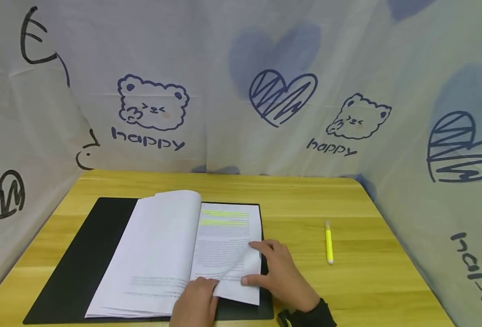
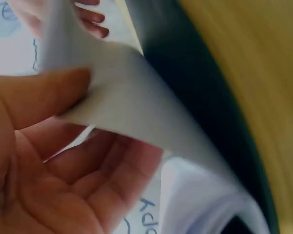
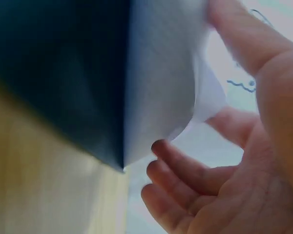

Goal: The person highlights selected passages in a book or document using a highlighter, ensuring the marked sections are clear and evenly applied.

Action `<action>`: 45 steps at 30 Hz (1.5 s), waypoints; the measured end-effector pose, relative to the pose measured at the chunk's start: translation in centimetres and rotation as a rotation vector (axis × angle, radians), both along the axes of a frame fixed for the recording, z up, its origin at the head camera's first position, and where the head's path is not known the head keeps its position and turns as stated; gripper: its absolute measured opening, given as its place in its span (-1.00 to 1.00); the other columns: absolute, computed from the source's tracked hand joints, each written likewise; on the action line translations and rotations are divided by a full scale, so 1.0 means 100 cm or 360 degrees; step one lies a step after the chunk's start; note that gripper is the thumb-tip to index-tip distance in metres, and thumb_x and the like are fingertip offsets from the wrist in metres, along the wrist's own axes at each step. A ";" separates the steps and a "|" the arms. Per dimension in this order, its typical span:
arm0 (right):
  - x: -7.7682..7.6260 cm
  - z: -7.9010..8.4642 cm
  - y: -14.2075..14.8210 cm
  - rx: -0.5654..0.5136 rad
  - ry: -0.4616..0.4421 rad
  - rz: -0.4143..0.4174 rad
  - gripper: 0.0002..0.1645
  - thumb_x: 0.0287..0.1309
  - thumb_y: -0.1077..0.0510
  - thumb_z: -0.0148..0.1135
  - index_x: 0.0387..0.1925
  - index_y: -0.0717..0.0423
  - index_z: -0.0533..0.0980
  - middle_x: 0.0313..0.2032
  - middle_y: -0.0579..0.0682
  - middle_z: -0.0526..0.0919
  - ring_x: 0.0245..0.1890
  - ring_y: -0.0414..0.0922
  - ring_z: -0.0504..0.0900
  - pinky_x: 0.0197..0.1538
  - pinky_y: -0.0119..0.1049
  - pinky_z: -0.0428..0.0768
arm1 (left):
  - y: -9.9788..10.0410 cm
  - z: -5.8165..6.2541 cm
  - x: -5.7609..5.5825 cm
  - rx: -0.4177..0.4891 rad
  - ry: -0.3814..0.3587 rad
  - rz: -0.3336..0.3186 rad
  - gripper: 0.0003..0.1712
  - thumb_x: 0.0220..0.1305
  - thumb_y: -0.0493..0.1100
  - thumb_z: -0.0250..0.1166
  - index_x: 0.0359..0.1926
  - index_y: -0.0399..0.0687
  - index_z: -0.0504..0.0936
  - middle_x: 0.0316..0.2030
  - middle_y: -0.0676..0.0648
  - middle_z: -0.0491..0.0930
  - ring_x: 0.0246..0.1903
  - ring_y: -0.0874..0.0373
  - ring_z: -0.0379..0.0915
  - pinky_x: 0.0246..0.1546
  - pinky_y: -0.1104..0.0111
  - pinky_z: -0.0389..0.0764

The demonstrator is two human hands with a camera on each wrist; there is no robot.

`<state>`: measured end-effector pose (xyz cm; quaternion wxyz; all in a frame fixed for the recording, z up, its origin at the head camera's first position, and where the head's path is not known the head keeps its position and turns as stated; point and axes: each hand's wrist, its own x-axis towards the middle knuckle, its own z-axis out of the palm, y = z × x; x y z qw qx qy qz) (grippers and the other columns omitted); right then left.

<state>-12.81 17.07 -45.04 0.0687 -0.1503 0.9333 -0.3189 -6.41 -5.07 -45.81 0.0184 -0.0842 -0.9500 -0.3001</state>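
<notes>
A thick stack of printed paper sheets (image 1: 159,245) lies spread on a black folder (image 1: 89,254). On its right side is a page (image 1: 224,240) with two yellow highlighted bands near the top. My left hand (image 1: 196,302) pinches this page near its lower edge, with the thumb (image 2: 53,92) on one face and the fingers behind. The page bends up in a diagonal curl between my hands. My right hand (image 1: 283,272) is at the page's right side, index fingertip at the curl and thumb extended over the lower part. Its other fingers (image 3: 180,170) are loosely bent below the paper.
A yellow highlighter (image 1: 329,243) lies on the wooden table (image 1: 371,263) to the right of the folder. White cloth (image 1: 220,136) printed with hearts and bear faces hangs behind the table and along both sides.
</notes>
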 end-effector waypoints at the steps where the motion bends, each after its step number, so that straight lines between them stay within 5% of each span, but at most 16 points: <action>1: 0.000 0.003 0.000 -0.0079 -0.0028 -0.0017 0.07 0.00 -0.38 0.52 0.43 0.05 0.41 0.32 0.21 0.44 0.27 0.20 0.42 0.27 0.23 0.46 | -0.002 0.001 0.000 0.0038 0.0027 0.0041 -0.76 0.13 -0.34 0.50 -0.13 -0.18 0.78 -0.29 -0.10 0.72 -0.24 -0.07 0.68 -0.26 0.04 0.69; 6: -0.002 0.008 -0.001 -0.0387 -0.0111 -0.0085 -0.03 0.34 -0.23 0.33 0.55 0.14 0.20 0.17 0.07 0.58 0.07 -0.03 0.57 0.09 -0.01 0.59 | -0.012 0.004 0.000 0.0179 0.0068 0.0150 -0.94 0.15 -0.29 0.52 -0.39 -0.05 0.79 -0.43 0.00 0.75 -0.47 0.11 0.65 -0.45 0.21 0.62; 10: -0.001 0.005 0.000 -0.0454 -0.0096 -0.0094 -0.17 0.49 -0.18 0.17 0.57 0.07 0.16 0.08 0.00 0.65 -0.05 -0.14 0.62 -0.05 -0.17 0.60 | -0.018 0.007 0.000 0.0280 -0.0037 0.0227 -0.68 0.09 -0.15 0.59 -0.62 0.02 0.60 -0.65 0.10 0.58 -0.66 0.27 0.34 -0.62 0.38 0.36; 14: 0.000 0.004 0.000 -0.0500 -0.0067 -0.0013 -0.21 0.53 -0.14 0.13 0.60 -0.06 0.11 0.01 -0.11 0.72 -0.15 -0.18 0.69 -0.14 -0.27 0.60 | -0.020 0.007 -0.002 0.0300 -0.0096 0.0320 -0.61 0.05 0.03 0.62 -0.57 -0.03 0.59 -0.66 0.10 0.52 -0.65 0.24 0.30 -0.60 0.33 0.35; 19: 0.000 0.002 -0.001 -0.0394 -0.0047 -0.0052 -0.21 0.54 -0.23 0.05 0.60 -0.06 0.11 -0.19 -0.16 0.71 -0.33 -0.24 0.64 -0.23 -0.31 0.56 | -0.020 0.008 -0.002 0.0259 -0.0057 0.0448 -0.39 0.41 0.27 0.27 -0.66 0.00 0.56 -0.70 0.03 0.53 -0.67 0.18 0.41 -0.62 0.21 0.41; 23: 0.000 0.003 0.000 -0.0283 -0.0091 -0.0159 -0.18 0.52 -0.31 0.02 0.55 0.05 0.19 -0.43 -0.13 0.60 -0.53 -0.20 0.52 -0.36 -0.32 0.47 | -0.020 0.007 0.000 0.0305 -0.0023 0.0475 -0.28 0.62 0.19 -0.02 -0.68 -0.06 0.51 -0.67 -0.05 0.56 -0.64 0.13 0.49 -0.61 0.16 0.47; 28: -0.003 0.002 0.005 -0.0111 -0.0049 -0.0272 -0.37 0.45 -0.22 0.19 0.24 0.19 0.53 -0.43 -0.15 0.62 -0.53 -0.22 0.52 -0.44 -0.32 0.47 | -0.020 0.006 0.003 0.0449 -0.0055 0.0360 -0.38 0.65 0.08 -0.04 -0.48 -0.16 0.63 -0.58 -0.05 0.63 -0.59 0.20 0.50 -0.53 0.24 0.53; 32: -0.011 0.000 0.025 -0.0009 0.0048 -0.0523 -0.48 0.40 -0.06 0.29 0.16 0.25 0.59 -0.12 0.10 0.69 -0.17 0.01 0.65 -0.15 -0.08 0.64 | -0.022 0.003 0.001 0.0459 -0.0145 0.0223 -0.48 0.61 0.07 0.06 -0.29 -0.24 0.71 -0.50 -0.02 0.68 -0.53 0.23 0.53 -0.47 0.27 0.57; 37: -0.019 -0.004 0.074 0.0130 0.0057 -0.0804 -0.19 0.39 -0.02 0.28 0.41 0.43 0.28 0.30 0.58 0.25 0.30 0.51 0.20 0.21 0.38 0.33 | -0.024 -0.009 -0.006 0.0203 -0.0342 -0.0216 -0.40 0.34 0.24 0.36 0.00 -0.23 0.73 -0.25 0.03 0.65 -0.27 0.16 0.52 -0.20 0.12 0.62; 41: -0.020 -0.010 0.108 0.0149 -0.0026 -0.0935 -0.06 0.38 -0.01 0.26 0.45 0.53 0.09 0.25 0.65 0.15 0.20 0.58 0.13 0.16 0.42 0.26 | -0.024 -0.024 -0.003 -0.0003 -0.0148 -0.0514 -0.32 0.04 0.22 0.58 0.02 -0.18 0.77 -0.20 0.07 0.50 -0.24 0.20 0.34 -0.14 0.24 0.53; 45: -0.021 -0.017 0.123 0.0178 -0.0109 -0.1014 -0.11 0.39 0.02 0.25 0.39 0.60 0.12 0.08 0.62 0.29 0.07 0.54 0.28 0.00 0.29 0.40 | -0.024 -0.035 0.004 -0.0074 0.0077 -0.0529 -0.34 -0.09 0.18 0.64 -0.04 -0.16 0.81 -0.23 0.09 0.45 -0.30 0.28 0.22 -0.25 0.36 0.43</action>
